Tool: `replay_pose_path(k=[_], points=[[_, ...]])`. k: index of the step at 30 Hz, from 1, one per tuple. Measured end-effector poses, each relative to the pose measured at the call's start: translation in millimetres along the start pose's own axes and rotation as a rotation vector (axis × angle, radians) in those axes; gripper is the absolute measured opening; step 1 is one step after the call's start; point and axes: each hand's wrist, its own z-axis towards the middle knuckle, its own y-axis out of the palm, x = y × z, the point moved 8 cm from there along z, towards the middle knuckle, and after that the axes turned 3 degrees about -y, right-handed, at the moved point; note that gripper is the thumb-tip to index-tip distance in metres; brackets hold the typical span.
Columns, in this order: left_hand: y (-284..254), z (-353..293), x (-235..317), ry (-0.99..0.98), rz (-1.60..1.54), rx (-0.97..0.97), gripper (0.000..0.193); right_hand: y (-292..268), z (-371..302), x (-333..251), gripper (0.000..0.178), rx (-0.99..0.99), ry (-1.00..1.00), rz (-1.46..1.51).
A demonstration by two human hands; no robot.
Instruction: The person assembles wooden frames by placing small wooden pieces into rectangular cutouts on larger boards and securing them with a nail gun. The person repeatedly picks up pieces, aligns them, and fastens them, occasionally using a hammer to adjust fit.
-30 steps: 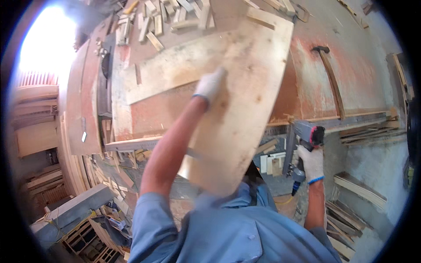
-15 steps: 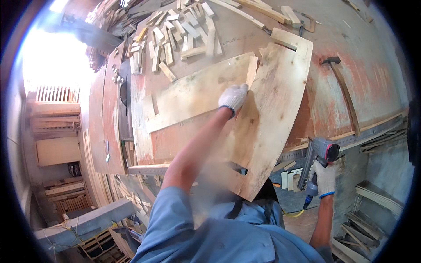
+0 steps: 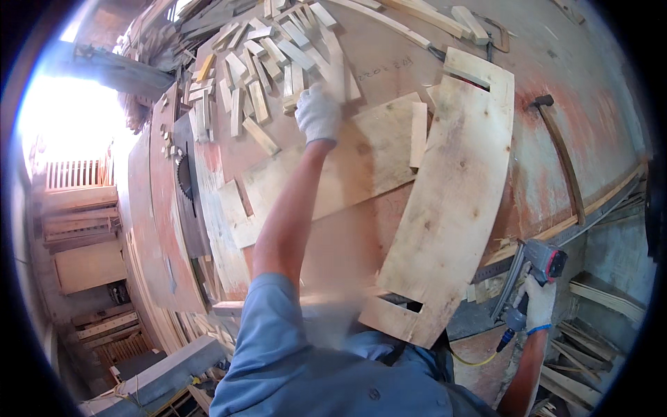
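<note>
My left hand (image 3: 318,115), in a white work glove, is closed on a short wooden block (image 3: 290,104) at the near edge of a scattered heap of similar blocks; most of that block is hidden beneath the glove. Low on the right, my gloved right hand (image 3: 539,303) grips a nail gun (image 3: 540,260) with a yellow hose, held beside the bench edge. Between my arms lies a slotted plywood panel (image 3: 455,187), reaching past the bench toward my body. A second slotted panel (image 3: 361,156) lies left of it. One loose wooden block (image 3: 418,133) sits where the two meet.
A hammer (image 3: 560,149) lies on the right of the bench. A circular saw blade (image 3: 183,175) sticks up at the left. Long strips and a clamp (image 3: 500,35) lie at the far side. Offcuts (image 3: 580,354) are stacked below, right.
My left hand has left the block between the panels and moved up and left to the heap. The slotted panel and nail gun appear lower and farther right as the view shifted.
</note>
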Motion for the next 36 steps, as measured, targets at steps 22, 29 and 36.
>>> replay_pose_path(k=[22,29,36], points=[[58,181,16,0.156,0.322,-0.278,0.058,19,-15,4,0.027,0.236,0.098,0.125],[98,215,49,0.315,0.192,-0.177,0.058,17,-16,-1,0.030,0.305,0.205,0.061],[141,231,78,0.333,0.218,-0.170,0.042,18,-25,1,0.031,0.303,0.076,0.141]])
